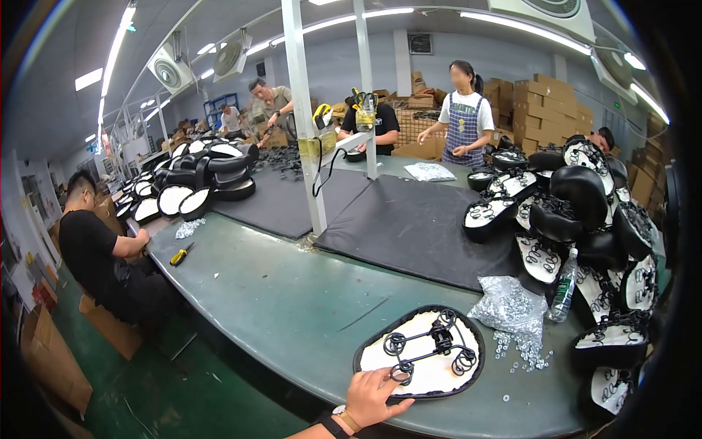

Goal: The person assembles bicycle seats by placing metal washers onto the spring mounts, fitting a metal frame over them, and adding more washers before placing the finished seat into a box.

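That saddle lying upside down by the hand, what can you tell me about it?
The saddle lies underside up on the green table near its front edge. It has a black rim, a pale inner shell, and black wire rails with coil springs and a central clamp. A hand touches its near spring. Loose nuts lie beside it.

Brown cardboard boxes (550,102) are stacked high along the back wall on the right. A clear plastic bag of small metal parts (512,306) is slumped on the green table, and another clear bag (430,172) is left further back.
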Demonstrator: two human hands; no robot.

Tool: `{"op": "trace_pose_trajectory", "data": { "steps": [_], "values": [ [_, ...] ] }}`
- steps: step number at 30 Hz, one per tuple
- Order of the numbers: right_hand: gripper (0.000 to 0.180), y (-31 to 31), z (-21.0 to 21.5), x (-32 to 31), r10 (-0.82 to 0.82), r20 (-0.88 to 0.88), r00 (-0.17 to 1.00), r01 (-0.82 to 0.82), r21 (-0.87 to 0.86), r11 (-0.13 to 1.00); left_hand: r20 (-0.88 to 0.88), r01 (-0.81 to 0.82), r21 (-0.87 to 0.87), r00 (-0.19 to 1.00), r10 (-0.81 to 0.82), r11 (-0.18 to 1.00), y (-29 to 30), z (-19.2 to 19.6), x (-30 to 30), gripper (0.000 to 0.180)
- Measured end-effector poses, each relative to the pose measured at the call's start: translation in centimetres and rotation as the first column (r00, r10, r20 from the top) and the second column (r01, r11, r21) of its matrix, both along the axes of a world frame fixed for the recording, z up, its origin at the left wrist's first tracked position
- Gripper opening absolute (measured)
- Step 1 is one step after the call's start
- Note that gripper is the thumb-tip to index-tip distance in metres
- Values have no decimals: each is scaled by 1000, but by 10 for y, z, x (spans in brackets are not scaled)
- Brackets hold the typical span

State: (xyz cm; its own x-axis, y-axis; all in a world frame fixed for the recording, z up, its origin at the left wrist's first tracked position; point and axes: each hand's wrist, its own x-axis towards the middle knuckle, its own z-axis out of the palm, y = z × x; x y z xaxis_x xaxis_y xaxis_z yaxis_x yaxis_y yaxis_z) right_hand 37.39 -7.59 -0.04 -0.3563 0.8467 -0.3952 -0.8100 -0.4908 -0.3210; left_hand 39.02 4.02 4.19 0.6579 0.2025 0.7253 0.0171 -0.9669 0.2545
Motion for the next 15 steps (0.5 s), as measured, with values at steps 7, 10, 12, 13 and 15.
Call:
{"op": "trace_pose_trajectory", "data": {
  "steps": [7, 10, 12, 13, 15],
  "values": [
    [32, -1, -29, -1, 22, 15, 1000, -22, -12, 1000, 3, -5, -26, 1000, 5, 1000, 0, -1, 1, 49],
    [32, -1, -37, 2, 24, 55, 998, -23, -8, 1000, -15, 3, -24, 1000, -3, 1000, -1, 3, 0, 50],
    [32, -2, -34, 5, 4, 36, 999, -6, 79, 997, -7, 5, -18, 1000, -5, 1000, 1, 0, 1, 50],
    [32, -2, -28, 3, 3, 36, 999, -5, 78, 997, 0, 5, -11, 1000, -5, 1000, 1, 0, 1, 50],
    [31, -1, -12, -1, -89, 169, 982, 93, -21, 995, -4, 5, 1, 1000, -5, 1000, 2, 1, -1, 50]
  ]
}}
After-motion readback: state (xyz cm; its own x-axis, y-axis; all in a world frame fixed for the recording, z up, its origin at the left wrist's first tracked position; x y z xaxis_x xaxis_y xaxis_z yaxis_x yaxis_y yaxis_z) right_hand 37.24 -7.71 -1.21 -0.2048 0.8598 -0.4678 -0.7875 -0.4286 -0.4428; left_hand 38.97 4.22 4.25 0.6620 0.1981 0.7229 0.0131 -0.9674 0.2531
